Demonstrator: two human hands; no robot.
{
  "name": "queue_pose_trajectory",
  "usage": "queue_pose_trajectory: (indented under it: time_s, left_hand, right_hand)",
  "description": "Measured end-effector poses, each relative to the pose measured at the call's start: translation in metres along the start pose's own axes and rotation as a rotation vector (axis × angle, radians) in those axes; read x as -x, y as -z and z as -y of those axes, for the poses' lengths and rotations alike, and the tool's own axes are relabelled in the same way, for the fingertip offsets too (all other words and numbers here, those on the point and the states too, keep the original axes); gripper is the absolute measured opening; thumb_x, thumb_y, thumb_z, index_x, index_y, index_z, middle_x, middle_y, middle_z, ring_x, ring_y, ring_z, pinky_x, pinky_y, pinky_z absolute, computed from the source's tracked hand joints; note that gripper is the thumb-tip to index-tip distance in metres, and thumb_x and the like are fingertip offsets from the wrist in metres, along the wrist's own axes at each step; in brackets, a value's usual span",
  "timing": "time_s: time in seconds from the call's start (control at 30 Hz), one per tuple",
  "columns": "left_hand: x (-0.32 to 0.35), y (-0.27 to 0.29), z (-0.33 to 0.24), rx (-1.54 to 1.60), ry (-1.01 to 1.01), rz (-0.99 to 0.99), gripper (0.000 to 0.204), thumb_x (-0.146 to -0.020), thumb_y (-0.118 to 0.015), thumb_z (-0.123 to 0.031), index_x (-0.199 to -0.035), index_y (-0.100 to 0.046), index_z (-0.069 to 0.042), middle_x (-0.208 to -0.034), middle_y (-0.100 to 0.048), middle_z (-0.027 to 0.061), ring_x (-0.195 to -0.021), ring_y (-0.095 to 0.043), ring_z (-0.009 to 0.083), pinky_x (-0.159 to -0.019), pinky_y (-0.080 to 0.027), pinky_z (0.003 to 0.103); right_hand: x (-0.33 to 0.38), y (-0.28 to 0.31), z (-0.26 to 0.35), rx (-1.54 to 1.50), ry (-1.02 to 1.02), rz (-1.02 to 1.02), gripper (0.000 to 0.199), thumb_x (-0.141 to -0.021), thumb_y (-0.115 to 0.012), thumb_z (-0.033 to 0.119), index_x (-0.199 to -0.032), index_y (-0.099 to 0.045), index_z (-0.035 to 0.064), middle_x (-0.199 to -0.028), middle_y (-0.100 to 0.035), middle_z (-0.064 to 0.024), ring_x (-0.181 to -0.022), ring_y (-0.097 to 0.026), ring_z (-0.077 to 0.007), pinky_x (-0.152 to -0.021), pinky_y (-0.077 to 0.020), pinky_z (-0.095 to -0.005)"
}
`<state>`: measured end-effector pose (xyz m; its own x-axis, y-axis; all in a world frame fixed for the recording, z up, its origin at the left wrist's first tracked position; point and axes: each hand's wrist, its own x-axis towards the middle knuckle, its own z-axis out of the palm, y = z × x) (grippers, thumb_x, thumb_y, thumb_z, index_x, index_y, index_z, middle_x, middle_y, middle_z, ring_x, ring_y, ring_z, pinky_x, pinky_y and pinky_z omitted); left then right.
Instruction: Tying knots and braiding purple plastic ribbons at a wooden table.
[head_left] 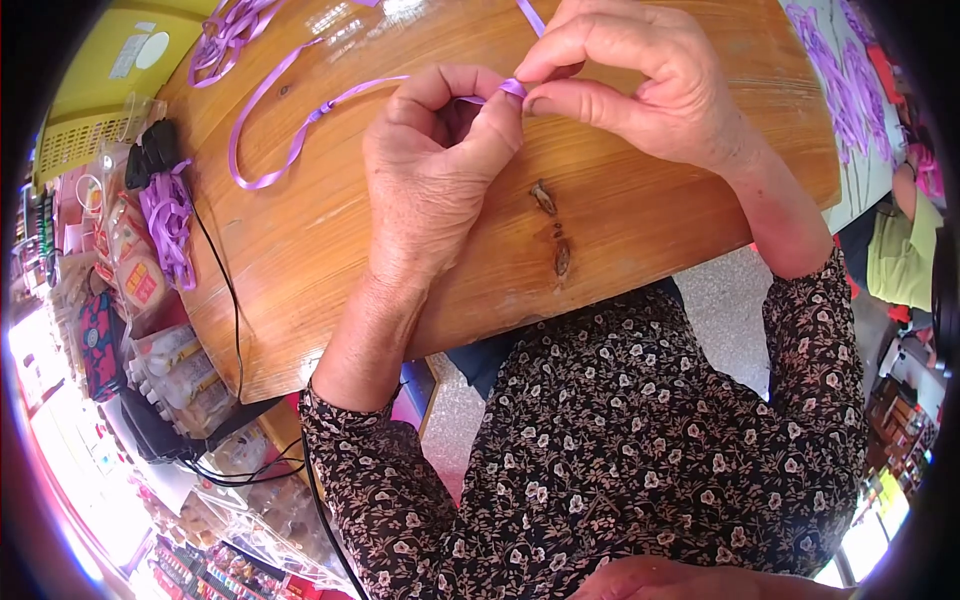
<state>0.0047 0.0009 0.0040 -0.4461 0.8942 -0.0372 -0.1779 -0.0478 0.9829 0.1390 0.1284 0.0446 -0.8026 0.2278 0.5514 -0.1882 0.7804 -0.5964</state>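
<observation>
A narrow purple satin ribbon point(265, 181) lies in a loose curve on the wooden table, with a small knot or wrap along it, and runs up into my fingers. My left hand point(430, 165) pinches the ribbon between thumb and curled fingers, where a small loop of it sits at the thumb tip. Close against it, my right hand point(640, 85) grips the same ribbon between thumb and index finger. Another stretch of ribbon rises past the right fingers toward the top edge. The exact shape of the loop is partly hidden by the fingertips.
The wooden table point(640, 215) has dark knots in its surface. Purple ribbon bundles point(228, 40) lie at the far left, more ribbons point(845, 85) at the far right. A yellow basket point(75, 125), packed bags point(185, 375) and a black cable point(222, 265) border the left side.
</observation>
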Motion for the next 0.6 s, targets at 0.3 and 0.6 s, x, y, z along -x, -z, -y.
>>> queue_pose_trajectory:
  time_s: [0.3,0.6]
  left_hand:
    - [-0.001,-0.004,0.001,0.06,-0.041,0.019,0.007,-0.081,-0.065,-0.003,-0.087,-0.06,-0.002,-0.076,-0.058,-0.0036,-0.067,-0.05,0.0011,-0.061,-0.042,0.015]
    - [-0.005,0.004,0.006,0.126,-0.174,0.13,0.008,-0.082,-0.062,0.002,-0.09,-0.062,-0.002,-0.086,-0.058,-0.0028,-0.077,-0.052,0.0033,-0.07,-0.042,0.017]
  right_hand:
    - [0.01,-0.017,-0.032,-0.094,0.411,-0.177,0.007,-0.076,-0.064,0.005,-0.082,-0.063,0.003,-0.078,-0.062,-0.0082,-0.068,-0.059,-0.0189,-0.06,-0.0453,-0.0275]
    - [0.001,-0.006,-0.004,-0.489,-0.799,0.091,0.014,-0.083,-0.063,0.015,-0.087,-0.063,0.0017,-0.081,-0.064,-0.0014,-0.079,-0.056,-0.0079,-0.072,-0.044,-0.0211]
